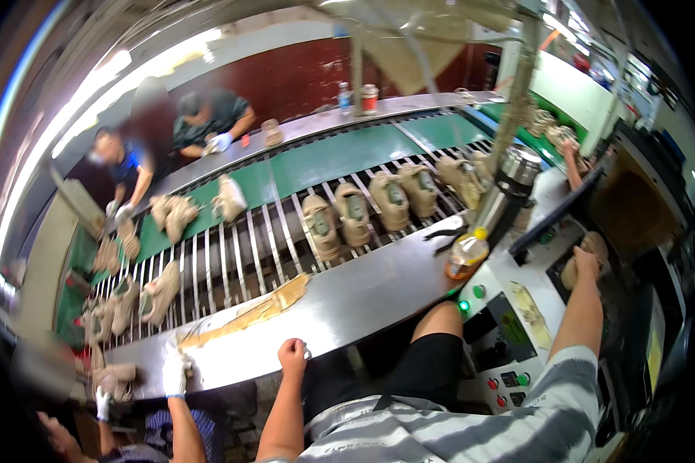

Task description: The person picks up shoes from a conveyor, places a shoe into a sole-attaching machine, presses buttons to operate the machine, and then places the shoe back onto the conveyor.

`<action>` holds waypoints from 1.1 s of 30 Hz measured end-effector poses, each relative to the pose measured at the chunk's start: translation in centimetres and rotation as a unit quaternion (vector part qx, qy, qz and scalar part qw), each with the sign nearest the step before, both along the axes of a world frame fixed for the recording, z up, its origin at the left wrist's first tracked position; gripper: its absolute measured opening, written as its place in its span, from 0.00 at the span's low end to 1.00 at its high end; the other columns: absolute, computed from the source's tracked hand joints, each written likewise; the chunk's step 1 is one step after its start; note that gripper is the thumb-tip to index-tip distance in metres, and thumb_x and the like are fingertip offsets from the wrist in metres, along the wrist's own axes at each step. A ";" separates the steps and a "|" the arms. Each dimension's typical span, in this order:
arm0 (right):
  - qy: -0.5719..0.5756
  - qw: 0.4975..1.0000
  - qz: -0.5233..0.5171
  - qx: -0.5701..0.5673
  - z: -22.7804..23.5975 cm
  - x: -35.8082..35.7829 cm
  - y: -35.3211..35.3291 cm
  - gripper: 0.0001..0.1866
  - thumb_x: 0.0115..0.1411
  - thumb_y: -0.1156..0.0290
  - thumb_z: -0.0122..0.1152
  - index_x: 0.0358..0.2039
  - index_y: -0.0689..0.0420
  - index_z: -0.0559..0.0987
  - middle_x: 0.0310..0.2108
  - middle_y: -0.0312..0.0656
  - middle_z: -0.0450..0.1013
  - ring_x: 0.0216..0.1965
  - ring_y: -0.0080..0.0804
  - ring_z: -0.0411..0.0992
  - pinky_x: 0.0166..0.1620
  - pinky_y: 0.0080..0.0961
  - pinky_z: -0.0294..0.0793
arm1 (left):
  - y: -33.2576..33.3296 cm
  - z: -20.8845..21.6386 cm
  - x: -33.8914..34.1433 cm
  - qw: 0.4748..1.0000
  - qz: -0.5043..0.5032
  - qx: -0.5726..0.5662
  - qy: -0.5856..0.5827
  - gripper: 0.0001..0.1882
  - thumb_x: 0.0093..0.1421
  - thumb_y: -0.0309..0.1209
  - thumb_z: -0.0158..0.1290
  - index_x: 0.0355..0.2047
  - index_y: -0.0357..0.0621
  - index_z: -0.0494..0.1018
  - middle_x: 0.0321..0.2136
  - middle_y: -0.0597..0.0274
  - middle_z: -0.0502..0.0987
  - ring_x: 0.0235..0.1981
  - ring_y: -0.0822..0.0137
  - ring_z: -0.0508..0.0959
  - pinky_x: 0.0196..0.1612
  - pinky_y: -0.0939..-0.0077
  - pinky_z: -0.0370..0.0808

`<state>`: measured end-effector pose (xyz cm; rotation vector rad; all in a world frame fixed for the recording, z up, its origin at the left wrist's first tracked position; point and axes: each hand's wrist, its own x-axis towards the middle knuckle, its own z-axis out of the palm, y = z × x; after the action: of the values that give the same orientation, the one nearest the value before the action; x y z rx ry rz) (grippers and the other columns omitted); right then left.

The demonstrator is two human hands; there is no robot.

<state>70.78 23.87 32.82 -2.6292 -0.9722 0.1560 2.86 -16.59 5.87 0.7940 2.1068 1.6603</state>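
Observation:
My right hand (587, 264) is closed round a beige shoe (594, 244) at the far right, in the dark opening of a machine. Much of that shoe is hidden by the hand. Above the near edge of the metal table (363, 297), my left hand (292, 357) is curled into a fist. A small pale bit shows beside its fingers, too small to name. Across the table, several beige shoes (355, 214) stand in a row on the slatted conveyor.
A steel flask (510, 181), an orange drink bottle (467, 253) and black-handled pliers (445, 235) are near the table's right end. The machine's panel (506, 332) has lit green buttons. Brown paper (247, 311) lies on the table. A gloved co-worker's hand (175, 372) is at left; others work across the belt.

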 end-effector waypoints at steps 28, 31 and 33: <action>0.462 0.567 0.679 0.074 -0.2 -35.8 -22.9 0.34 0.53 0.64 0.65 0.59 0.62 0.66 0.55 0.43 0.67 0.57 0.34 0.65 0.59 0.32 0.63 | 9.5 18.7 8.9 0.694 -0.401 0.215 -0.558 0.42 0.52 0.45 0.58 0.63 0.41 0.56 0.55 0.55 0.67 0.59 0.59 0.66 0.62 0.60 0.61; 0.463 0.454 0.759 -0.063 0.6 -36.7 -21.4 0.34 0.53 0.67 0.68 0.59 0.62 0.67 0.55 0.42 0.69 0.56 0.32 0.66 0.59 0.29 0.63 | 7.6 16.6 3.3 0.725 -0.269 0.313 -0.551 0.38 0.53 0.45 0.49 0.62 0.37 0.58 0.56 0.51 0.67 0.58 0.54 0.67 0.63 0.57 0.60; 0.554 0.463 0.682 -0.117 -0.9 -36.8 -21.0 0.31 0.55 0.68 0.66 0.58 0.61 0.68 0.53 0.44 0.70 0.54 0.33 0.68 0.58 0.32 0.66 | 6.5 13.7 0.5 0.741 -0.155 0.357 -0.548 0.35 0.55 0.42 0.49 0.59 0.35 0.60 0.55 0.48 0.68 0.58 0.52 0.67 0.63 0.57 0.60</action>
<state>33.98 2.88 31.87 -0.5371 -2.0121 2.0174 3.37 -10.05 19.52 0.1496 0.4880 1.9737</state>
